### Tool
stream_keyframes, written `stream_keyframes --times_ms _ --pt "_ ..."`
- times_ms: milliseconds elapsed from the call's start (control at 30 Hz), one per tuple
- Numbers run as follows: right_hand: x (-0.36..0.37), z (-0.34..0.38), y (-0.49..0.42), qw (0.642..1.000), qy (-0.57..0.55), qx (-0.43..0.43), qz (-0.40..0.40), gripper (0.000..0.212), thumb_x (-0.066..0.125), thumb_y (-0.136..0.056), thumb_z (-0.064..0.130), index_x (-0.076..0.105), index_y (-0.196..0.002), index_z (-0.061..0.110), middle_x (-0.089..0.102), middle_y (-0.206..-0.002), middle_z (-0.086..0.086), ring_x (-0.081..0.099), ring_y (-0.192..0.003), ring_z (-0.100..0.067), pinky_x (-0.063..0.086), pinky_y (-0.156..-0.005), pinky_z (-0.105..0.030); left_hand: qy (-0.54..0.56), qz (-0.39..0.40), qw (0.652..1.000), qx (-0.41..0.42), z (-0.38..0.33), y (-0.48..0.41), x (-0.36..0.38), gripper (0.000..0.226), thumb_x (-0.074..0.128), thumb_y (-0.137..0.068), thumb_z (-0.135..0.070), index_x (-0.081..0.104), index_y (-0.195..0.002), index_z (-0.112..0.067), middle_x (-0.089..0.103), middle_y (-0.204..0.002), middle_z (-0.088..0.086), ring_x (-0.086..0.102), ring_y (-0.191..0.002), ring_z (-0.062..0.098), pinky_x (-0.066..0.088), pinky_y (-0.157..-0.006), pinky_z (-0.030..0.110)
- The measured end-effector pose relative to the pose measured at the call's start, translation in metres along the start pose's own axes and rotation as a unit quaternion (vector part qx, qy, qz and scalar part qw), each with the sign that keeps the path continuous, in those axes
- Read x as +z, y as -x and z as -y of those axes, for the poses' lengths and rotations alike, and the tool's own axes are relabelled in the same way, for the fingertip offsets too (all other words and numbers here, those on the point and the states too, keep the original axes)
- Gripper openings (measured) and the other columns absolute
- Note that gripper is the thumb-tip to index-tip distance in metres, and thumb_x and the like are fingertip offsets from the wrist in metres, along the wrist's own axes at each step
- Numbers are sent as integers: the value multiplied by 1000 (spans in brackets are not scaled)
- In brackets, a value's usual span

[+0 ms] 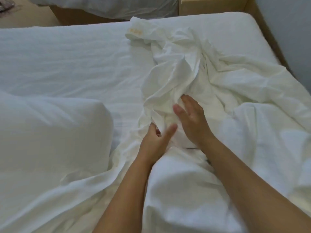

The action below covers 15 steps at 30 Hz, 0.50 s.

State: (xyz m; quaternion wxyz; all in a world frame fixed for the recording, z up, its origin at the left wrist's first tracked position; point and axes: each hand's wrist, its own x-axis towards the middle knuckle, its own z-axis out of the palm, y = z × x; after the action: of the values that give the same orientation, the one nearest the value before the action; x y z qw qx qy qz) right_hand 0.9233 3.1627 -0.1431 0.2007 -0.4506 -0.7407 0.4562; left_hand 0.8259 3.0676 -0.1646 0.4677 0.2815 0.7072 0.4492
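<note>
A crumpled white sheet (178,69) lies bunched along the middle and right of the bed, with a small yellow mark near its far corner. My left hand (155,140) curls its fingers into a fold of the sheet at the bunch's near end, thumb stretched out to the right. My right hand (190,118) lies just beside it on the rumpled cloth with fingers straight and spread, palm turned left. Both forearms reach in from the bottom of the view over a puffy white duvet (185,190).
A white pillow (50,132) sits at the left. The flat mattress (67,56) stretches away to the far left. A wooden bed frame (269,39) runs along the right edge by a wall, and a wooden nightstand (212,5) stands beyond the far side.
</note>
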Motion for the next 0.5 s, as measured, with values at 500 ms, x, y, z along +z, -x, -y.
stream_keyframes --times_ms 500 --pt "59 72 200 992 74 52 90 65 47 -91 50 29 -147 21 24 -155 3 6 -145 -16 4 -116 -35 -98 -423 897 85 -38 179 -136 28 47 -89 -45 62 -93 -21 64 -97 6 57 -90 20 40 -78 30"
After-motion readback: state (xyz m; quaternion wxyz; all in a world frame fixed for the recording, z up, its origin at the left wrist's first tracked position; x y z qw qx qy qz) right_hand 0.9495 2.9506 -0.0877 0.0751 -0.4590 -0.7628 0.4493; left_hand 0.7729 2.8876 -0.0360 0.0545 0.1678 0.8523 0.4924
